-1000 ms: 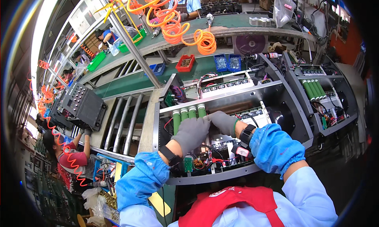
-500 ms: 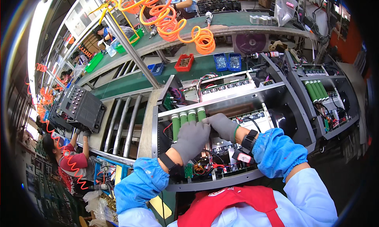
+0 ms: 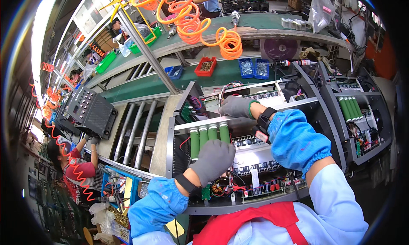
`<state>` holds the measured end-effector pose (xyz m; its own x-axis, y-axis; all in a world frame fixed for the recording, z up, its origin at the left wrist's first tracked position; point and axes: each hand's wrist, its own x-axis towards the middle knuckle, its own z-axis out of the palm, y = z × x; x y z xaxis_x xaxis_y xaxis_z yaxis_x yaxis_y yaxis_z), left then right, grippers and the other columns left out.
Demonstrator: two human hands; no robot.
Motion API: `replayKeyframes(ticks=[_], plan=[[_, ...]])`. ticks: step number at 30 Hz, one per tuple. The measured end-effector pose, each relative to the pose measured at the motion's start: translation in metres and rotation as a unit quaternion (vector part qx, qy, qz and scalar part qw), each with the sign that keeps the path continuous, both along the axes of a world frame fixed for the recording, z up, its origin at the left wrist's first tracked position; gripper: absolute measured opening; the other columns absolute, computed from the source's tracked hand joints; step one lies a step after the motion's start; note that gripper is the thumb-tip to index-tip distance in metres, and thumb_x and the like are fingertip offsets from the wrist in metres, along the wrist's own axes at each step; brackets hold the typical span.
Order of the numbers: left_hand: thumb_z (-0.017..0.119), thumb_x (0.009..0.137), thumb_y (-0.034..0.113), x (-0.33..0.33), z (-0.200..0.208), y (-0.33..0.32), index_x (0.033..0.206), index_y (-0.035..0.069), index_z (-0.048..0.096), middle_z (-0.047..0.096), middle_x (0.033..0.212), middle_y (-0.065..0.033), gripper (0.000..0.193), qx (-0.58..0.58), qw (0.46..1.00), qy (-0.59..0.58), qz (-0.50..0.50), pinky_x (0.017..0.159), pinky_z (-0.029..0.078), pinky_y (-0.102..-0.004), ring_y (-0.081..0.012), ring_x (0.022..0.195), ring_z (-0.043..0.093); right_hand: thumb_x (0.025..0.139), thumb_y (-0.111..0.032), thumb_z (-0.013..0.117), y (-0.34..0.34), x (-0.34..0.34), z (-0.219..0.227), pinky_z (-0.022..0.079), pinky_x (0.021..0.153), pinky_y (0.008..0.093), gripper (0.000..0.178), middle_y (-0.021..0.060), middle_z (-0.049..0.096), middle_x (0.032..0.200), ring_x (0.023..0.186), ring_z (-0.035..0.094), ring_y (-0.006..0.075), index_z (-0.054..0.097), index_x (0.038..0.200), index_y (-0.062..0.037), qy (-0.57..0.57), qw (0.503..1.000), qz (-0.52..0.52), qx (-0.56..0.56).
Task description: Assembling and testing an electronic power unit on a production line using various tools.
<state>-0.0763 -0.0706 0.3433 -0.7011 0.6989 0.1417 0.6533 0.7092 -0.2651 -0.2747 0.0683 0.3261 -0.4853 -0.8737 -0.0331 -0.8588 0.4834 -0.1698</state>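
Note:
An open dark metal equipment housing (image 3: 251, 206) packed with circuit boards and wiring lies before me. Several green cylinders (image 3: 203, 135) with white ends stand in a row in its left part. My left hand (image 3: 214, 160), in a grey glove, is over the lower ends of these cylinders with its fingers curled closed; whatever it may hold is hidden. My right hand (image 3: 236, 107), gloved too, reaches across the housing's middle metal bar (image 3: 272, 108) to the far compartment. Its fingers are closed together near a bundle of thin wires (image 3: 225, 91); I cannot see what lies between them.
A second open housing (image 3: 362, 117) stands at the right. Behind are a red bin (image 3: 205, 66) and blue bins (image 3: 254, 68) of small hardware. Orange coiled hoses (image 3: 230, 42) hang overhead. Rollers (image 3: 133, 134) lie to the left, where a co-worker (image 3: 79, 168) handles a grey unit (image 3: 91, 111).
My right hand has moved away from my left, over the middle bar into the far compartment. My left hand has shifted slightly right and nearer. The view has shifted a little.

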Motion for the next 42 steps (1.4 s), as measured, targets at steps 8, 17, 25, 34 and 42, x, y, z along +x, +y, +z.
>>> replayKeyframes(ticks=[8, 17, 25, 34, 42], plan=[[0.061, 0.078, 0.017, 0.003, -0.002, 0.002, 0.089, 0.007, 0.059, 0.057, 0.076, -0.0049, 0.014, 0.006, 0.999, 0.030, 0.028, 0.061, 0.045, -0.0359, -0.0215, 0.071, 0.059, 0.089, -0.025, 0.059, -0.007, -0.001, 0.007, 0.051, 0.079, 0.0378, 0.028, 0.0160, 0.071, 0.092, 0.087, 0.067, 0.0332, 0.073, 0.102, -0.0051, -0.212, 0.972, -0.037, -0.092], [0.060, 0.079, 0.017, 0.006, -0.001, 0.007, 0.093, 0.006, 0.060, 0.057, 0.078, -0.0049, 0.018, 0.003, 0.998, 0.055, 0.034, 0.061, 0.045, -0.0347, -0.0210, 0.073, 0.059, 0.089, -0.038, 0.057, 0.000, 0.006, 0.018, 0.049, 0.083, 0.0428, 0.044, 0.0254, 0.068, 0.095, 0.089, 0.065, 0.0386, 0.070, 0.095, 0.0039, -0.237, 0.959, -0.110, -0.108], [0.059, 0.080, 0.017, 0.007, -0.003, 0.006, 0.097, 0.005, 0.060, 0.057, 0.080, -0.0056, 0.021, -0.014, 0.998, 0.043, 0.039, 0.063, 0.046, -0.0352, -0.0219, 0.075, 0.060, 0.084, -0.022, 0.059, -0.006, 0.002, 0.009, 0.052, 0.085, 0.0451, 0.029, 0.0218, 0.068, 0.103, 0.096, 0.067, 0.0393, 0.070, 0.110, -0.0125, -0.238, 0.957, -0.139, -0.090], [0.059, 0.079, 0.017, 0.008, -0.003, 0.006, 0.098, 0.005, 0.060, 0.057, 0.080, -0.0059, 0.022, -0.007, 0.999, 0.040, 0.036, 0.064, 0.046, -0.0353, -0.0219, 0.075, 0.059, 0.083, -0.027, 0.063, -0.007, 0.003, 0.007, 0.053, 0.083, 0.0405, 0.034, 0.0233, 0.068, 0.108, 0.097, 0.068, 0.0349, 0.070, 0.110, -0.0071, -0.249, 0.950, -0.156, -0.109], [0.060, 0.078, 0.017, 0.007, -0.002, 0.005, 0.098, 0.005, 0.060, 0.057, 0.081, -0.0060, 0.023, -0.006, 0.998, 0.039, 0.042, 0.063, 0.046, -0.0358, -0.0223, 0.075, 0.059, 0.086, -0.035, 0.061, -0.008, 0.000, -0.001, 0.050, 0.079, 0.0408, 0.042, 0.0224, 0.069, 0.095, 0.087, 0.067, 0.0346, 0.070, 0.098, 0.0034, -0.328, 0.912, -0.171, -0.179]])
